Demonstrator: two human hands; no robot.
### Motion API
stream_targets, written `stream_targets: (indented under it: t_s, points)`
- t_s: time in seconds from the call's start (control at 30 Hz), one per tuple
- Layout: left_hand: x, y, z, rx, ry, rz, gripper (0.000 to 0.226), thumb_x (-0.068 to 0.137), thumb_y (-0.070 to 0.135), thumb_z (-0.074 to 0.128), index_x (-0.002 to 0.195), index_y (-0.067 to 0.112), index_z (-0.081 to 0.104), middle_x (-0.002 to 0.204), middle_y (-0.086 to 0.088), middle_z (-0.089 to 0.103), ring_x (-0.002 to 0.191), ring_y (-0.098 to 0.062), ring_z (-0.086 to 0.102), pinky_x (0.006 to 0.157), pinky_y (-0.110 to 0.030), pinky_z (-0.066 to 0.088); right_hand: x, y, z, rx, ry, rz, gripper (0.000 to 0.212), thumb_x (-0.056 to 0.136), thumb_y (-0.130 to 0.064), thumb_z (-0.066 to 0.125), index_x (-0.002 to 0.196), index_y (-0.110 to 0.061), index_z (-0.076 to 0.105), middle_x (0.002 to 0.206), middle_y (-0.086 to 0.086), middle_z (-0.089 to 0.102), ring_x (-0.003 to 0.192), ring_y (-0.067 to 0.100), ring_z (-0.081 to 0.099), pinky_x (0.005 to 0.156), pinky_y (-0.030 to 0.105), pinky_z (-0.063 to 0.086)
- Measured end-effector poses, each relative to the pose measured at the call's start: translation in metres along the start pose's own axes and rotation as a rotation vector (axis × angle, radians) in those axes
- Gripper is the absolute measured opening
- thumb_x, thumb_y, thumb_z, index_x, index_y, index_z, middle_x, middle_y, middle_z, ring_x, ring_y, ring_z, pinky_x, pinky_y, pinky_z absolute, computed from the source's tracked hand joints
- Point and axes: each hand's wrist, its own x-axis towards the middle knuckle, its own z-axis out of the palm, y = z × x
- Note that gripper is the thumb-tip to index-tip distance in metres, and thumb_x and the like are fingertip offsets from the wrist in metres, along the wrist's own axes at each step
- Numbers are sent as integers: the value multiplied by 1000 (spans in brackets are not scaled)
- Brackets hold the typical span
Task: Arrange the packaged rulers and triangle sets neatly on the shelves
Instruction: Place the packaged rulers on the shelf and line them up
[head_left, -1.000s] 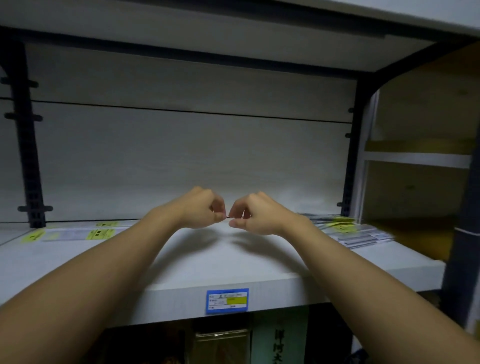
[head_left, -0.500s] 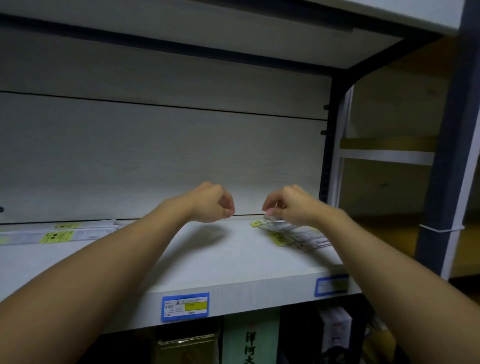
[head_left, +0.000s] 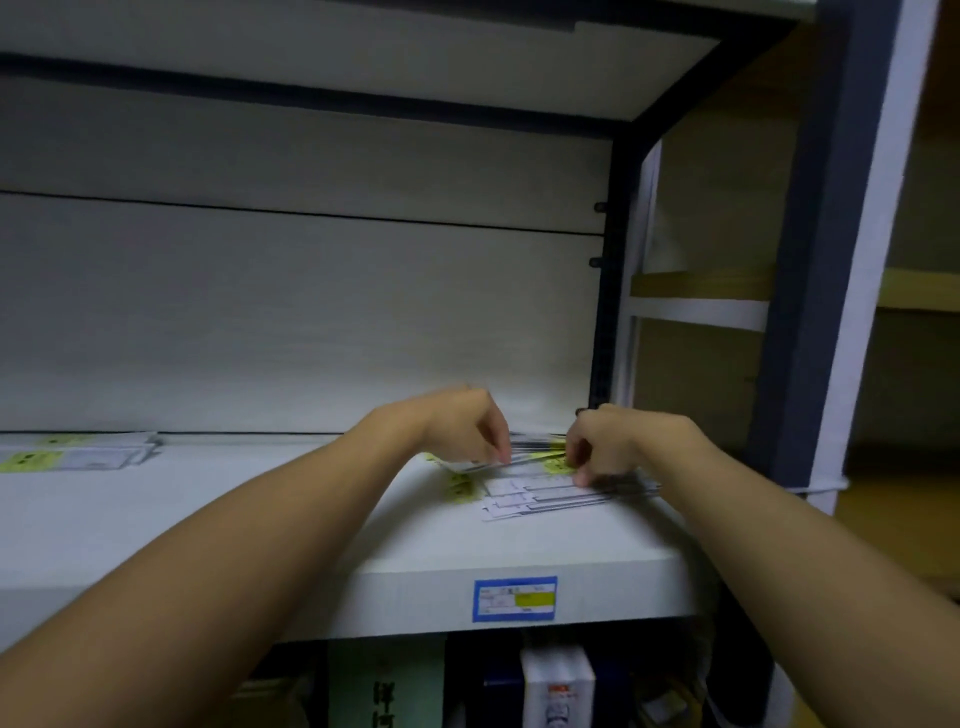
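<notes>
head view: both hands work the fanned stack of flat clear-packaged rulers (head_left: 540, 493) at the white shelf's (head_left: 519, 551) right end; left hand (head_left: 467, 426) and right hand (head_left: 608, 441) pinch its upper packs. best squared by pressing the edges flush together.

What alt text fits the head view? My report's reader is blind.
Both hands, left hand and right hand, grip the fanned stack of packaged rulers at the white shelf's right end. Another stack lies far left.
</notes>
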Motion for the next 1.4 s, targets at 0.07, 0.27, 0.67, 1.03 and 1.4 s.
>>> stream_targets:
  t_s: [0.07, 0.27, 0.67, 1.03, 1.4]
  points:
    - [9, 7, 7, 29, -15, 19, 16, 86, 26, 67, 96, 29, 78, 88, 15, 74, 87, -5, 64, 84, -21, 51, 5, 2, 2, 5, -10, 16, 35, 84, -35, 78, 116, -26, 70, 122, 2, 59, 107, 24, 59, 96, 39, 51]
    - [22, 5, 30, 81, -45, 11, 29, 88, 52, 64, 101, 28, 74, 96, 12, 72, 88, -7, 60, 86, -32, 51, 5, -3, 4, 18, 31, -3, 36, 84, -40, 77, 109, -15, 71, 111, 6, 64, 99, 25, 61, 89, 40, 54]
    - [17, 3, 17, 70, -197, -208, 23, 86, 34, 73, 103, 18, 68, 98, 2, 72, 89, -17, 66, 74, -26, 47, 7, 4, 7, -16, 140, 17, 13, 90, -8, 65, 97, -11, 75, 103, 11, 68, 91, 31, 65, 81, 43, 59]
    - [1, -34, -4, 114, 21, -232, 15, 80, 9, 48, 83, 24, 49, 88, 0, 56, 80, -24, 51, 58, -29, 37, 18, 4, 9, 148, 116, 17, 8, 88, -14, 71, 90, -20, 75, 99, -1, 66, 94, 22, 63, 85, 35, 54]
    - [-1, -42, -1, 65, 134, -216, 14, 82, 5, 48, 87, 18, 51, 90, -5, 59, 82, -25, 50, 56, -30, 33, 18, -5, 16, 174, 64, -13, 15, 93, -32, 66, 103, -23, 75, 102, 0, 66, 94, 22, 66, 85, 34, 54]
